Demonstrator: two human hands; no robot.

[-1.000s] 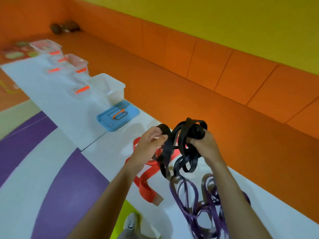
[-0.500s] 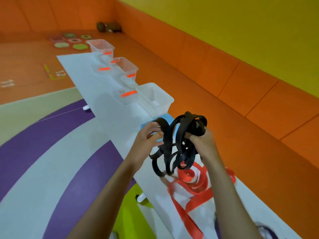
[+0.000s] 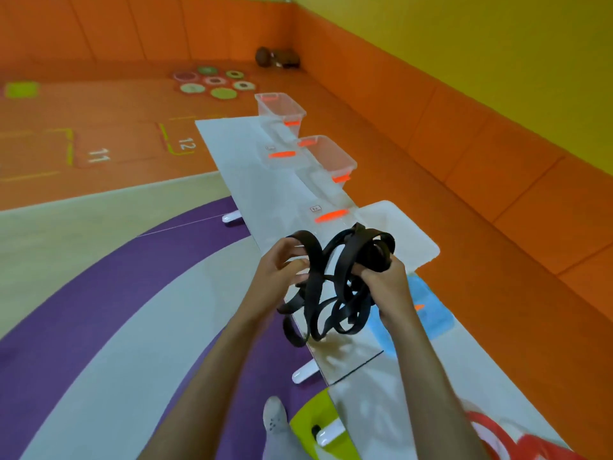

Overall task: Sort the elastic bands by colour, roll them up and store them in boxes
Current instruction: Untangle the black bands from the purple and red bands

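A loose bundle of black elastic bands (image 3: 335, 283) hangs in the air above the long white table (image 3: 252, 167). My right hand (image 3: 386, 287) grips the bundle at its right side. My left hand (image 3: 282, 270) pinches a loop at its left side. An open white box (image 3: 421, 240) stands just beyond the bundle, partly hidden by it. A blue lid (image 3: 431, 317) lies on the table under my right forearm. Red elastic bands (image 3: 497, 436) lie at the bottom right corner.
Two clear boxes with orange clips (image 3: 328, 157) (image 3: 280, 107) stand further along the table's right edge, with clear lids (image 3: 328, 215) beside them. An orange padded wall (image 3: 497, 167) runs along the right. My foot (image 3: 275, 423) is on the coloured floor below.
The view has swung left along the table, and both hands have carried the black bundle with it, from above the red and purple bands to in front of the white box. The purple bands are out of view.
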